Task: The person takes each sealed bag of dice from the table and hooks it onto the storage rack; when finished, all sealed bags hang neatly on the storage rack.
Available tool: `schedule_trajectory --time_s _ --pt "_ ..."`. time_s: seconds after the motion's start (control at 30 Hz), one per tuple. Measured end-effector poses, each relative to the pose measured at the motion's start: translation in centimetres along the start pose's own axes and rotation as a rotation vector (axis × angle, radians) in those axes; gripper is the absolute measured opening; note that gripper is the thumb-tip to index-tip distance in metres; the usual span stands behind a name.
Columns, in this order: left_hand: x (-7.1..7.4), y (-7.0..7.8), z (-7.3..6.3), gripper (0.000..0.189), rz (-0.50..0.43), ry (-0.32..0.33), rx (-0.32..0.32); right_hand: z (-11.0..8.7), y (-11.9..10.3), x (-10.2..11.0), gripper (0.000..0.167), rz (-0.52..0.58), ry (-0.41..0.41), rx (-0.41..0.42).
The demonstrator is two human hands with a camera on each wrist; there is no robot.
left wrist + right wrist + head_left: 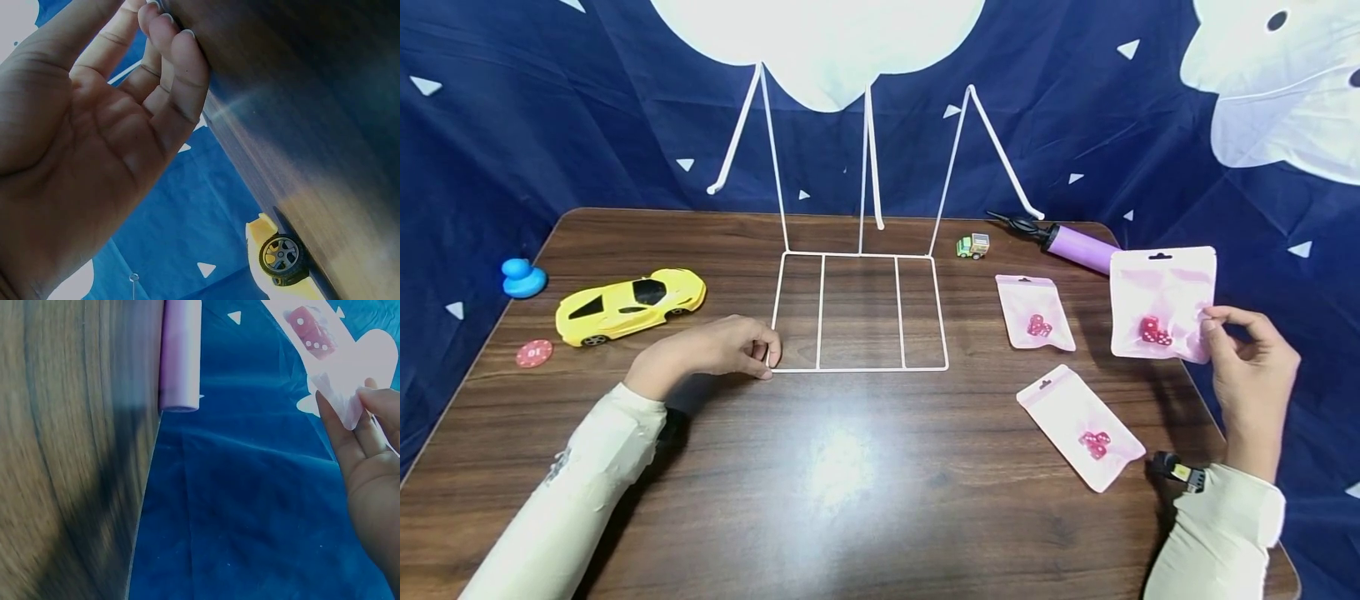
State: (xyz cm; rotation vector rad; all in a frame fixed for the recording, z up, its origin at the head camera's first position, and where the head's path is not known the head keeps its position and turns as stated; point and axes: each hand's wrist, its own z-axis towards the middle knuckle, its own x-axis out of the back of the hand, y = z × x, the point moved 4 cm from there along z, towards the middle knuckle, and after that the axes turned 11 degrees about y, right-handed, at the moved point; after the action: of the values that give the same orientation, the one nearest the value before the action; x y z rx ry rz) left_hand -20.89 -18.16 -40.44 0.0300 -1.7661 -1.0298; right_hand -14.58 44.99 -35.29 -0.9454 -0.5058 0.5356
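Three dice pouches are counted: a near pouch [1078,427] laid on the surface [737,483], a raised pouch [1162,302] and a far pouch [1035,312] laid beyond. The raised pouch is pinched at its right edge by the right hand [1255,367], lifted above the surface. By the left hand [715,348], held low with fingers curled, one wire rack [861,255] is pinched at its near-left corner. Beyond, one purple pump [1078,247] and one toy truck [973,246] are seen.
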Motion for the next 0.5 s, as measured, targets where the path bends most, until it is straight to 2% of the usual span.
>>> schedule_trajectory --time_s 0.17,0.27,0.37,0.5 --pt "-0.05 0.04 -0.01 0.021 -0.002 -0.002 -0.011 -0.01 -0.35 -0.07 0.022 -0.084 -0.003 0.042" --pt "-0.06 0.13 0.01 0.022 0.005 0.004 -0.019 0.02 -0.46 -0.10 0.022 -0.057 -0.008 0.027" --pt "0.01 0.12 -0.02 0.022 0.006 0.007 -0.013 -0.01 -0.49 -0.22 0.023 -0.007 -0.001 0.005" --pt "0.11 0.13 -0.02 0.021 0.008 -0.006 -0.005 -0.09 -0.48 -0.35 0.022 0.138 0.017 -0.015"
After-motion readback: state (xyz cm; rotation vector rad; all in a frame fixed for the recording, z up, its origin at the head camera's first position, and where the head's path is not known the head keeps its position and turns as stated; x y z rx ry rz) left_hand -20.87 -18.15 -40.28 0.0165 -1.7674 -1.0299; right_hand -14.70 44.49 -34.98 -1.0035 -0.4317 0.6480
